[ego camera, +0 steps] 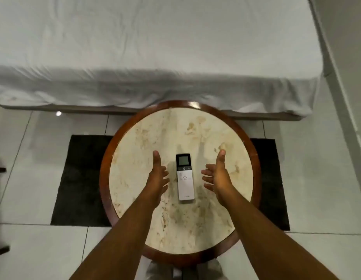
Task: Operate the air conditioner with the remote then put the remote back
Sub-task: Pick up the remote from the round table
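A white air-conditioner remote [185, 177] with a dark top and a small grey display lies face up on a round marble-topped table [155, 126] with a dark wooden rim. My left hand [157, 175] hovers just left of the remote, fingers spread, palm turned inward. My right hand [218, 174] hovers just right of it in the same pose. Neither hand touches the remote. No air conditioner is in view.
A bed with a rumpled white sheet [147, 49] runs along the far side, its edge touching the table's back. A black rug [82, 178] lies under the table on white floor tiles. A white wall or panel [345, 57] stands at the right.
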Demonstrator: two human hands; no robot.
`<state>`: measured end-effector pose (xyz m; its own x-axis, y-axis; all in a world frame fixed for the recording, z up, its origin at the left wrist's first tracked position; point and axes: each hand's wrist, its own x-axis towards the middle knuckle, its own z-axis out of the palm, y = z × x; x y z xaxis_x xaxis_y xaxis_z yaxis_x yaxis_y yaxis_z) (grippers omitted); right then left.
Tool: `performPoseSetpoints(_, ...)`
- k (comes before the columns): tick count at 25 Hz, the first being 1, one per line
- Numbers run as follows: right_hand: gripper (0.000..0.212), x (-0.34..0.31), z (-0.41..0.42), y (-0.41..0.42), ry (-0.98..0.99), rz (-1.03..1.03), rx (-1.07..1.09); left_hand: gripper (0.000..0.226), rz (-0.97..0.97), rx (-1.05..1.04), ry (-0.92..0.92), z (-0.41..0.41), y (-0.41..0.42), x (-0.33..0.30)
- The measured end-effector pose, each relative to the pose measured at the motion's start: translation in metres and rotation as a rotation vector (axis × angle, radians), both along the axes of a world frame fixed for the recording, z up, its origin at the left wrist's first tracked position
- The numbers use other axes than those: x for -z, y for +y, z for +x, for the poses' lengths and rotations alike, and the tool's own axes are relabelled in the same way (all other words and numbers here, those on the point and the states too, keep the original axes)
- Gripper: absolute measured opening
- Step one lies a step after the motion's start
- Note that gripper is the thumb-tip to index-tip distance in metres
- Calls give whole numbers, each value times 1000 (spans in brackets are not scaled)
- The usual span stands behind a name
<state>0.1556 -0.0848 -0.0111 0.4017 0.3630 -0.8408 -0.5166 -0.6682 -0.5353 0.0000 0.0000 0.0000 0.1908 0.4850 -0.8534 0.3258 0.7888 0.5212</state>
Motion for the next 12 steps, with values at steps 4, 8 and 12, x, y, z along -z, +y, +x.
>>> performPoseSetpoints(4,72,43,-12,11,-102,-108,-149,94,43,51,-17,17,-12,35)
performPoseSetpoints(8,68,67,-20,18,-131,-112,-262,86,82,52,-16,28,-15,57)
performPoseSetpoints(12,55,83,-21,22,-183,-113,-296,87,68,-7,-34,30,-16,71)
